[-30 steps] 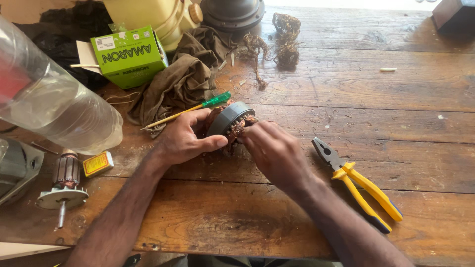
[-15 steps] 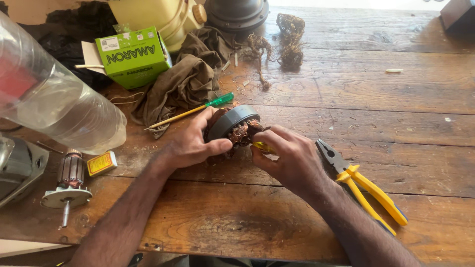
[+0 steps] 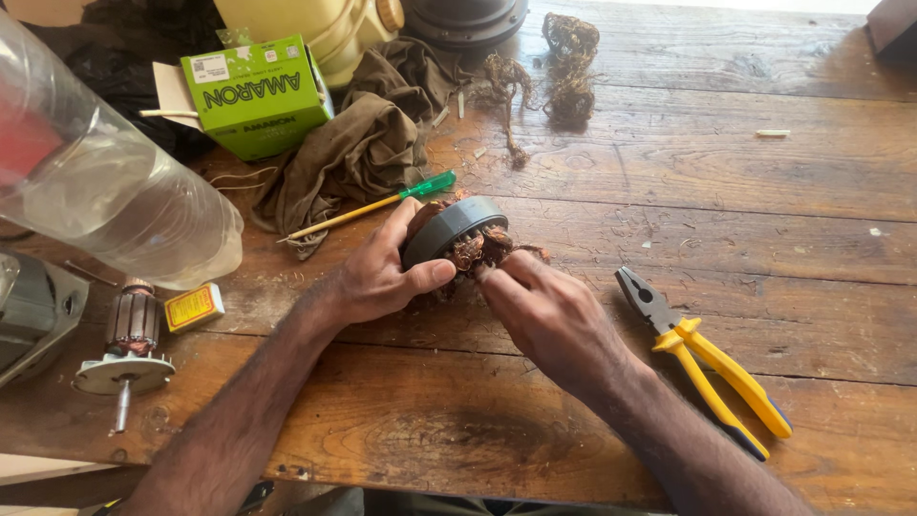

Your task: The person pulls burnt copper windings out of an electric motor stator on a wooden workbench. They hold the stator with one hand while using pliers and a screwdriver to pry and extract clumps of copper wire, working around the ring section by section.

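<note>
Gripping the dark round motor stator [image 3: 451, 229], the left hand [image 3: 382, 277] stays clamped; the right hand's [image 3: 549, 320] fingertips have shifted back onto its burnt copper windings [image 3: 478, 250].

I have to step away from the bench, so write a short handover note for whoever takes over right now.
Left hand grips the round dark motor stator, tilted on the wooden table.
Right hand has its fingertips in the copper windings at the stator's open face.
Yellow-handled pliers lie right of the hands, green-handled screwdriver behind them.
Done: pulled wire clumps lie at the far edge.
Left: windings remain inside the stator.
</note>
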